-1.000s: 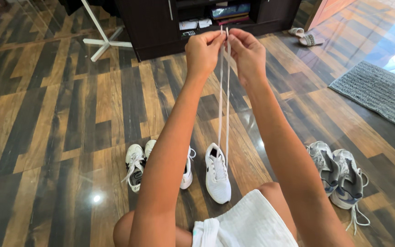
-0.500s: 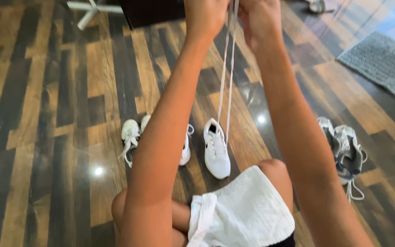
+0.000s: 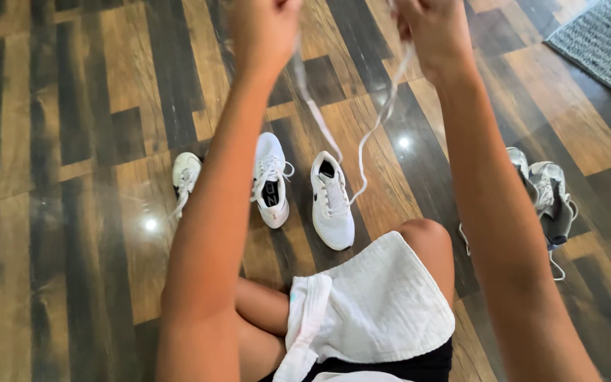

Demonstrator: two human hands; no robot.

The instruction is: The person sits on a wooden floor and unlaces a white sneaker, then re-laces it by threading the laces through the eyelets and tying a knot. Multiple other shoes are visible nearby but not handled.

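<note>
Both my arms reach up and forward over the floor. My left hand (image 3: 263, 32) and my right hand (image 3: 429, 32) each pinch one end of a white shoelace (image 3: 362, 152) near the top edge of the view. The lace hangs down in a loose V between them, its low point by a white sneaker (image 3: 332, 201) on the wooden floor; the lace is blurred. A white towel (image 3: 376, 308) lies across my lap.
Two more white sneakers lie left of the first, one (image 3: 271, 180) beside my left arm and one (image 3: 185, 175) further left. A grey pair of shoes (image 3: 542, 191) sits at the right. A grey mat (image 3: 602, 42) covers the top right corner.
The camera tilted down and my hands moved apart. The lace, held taut and straight up before, now hangs in a slack V.
</note>
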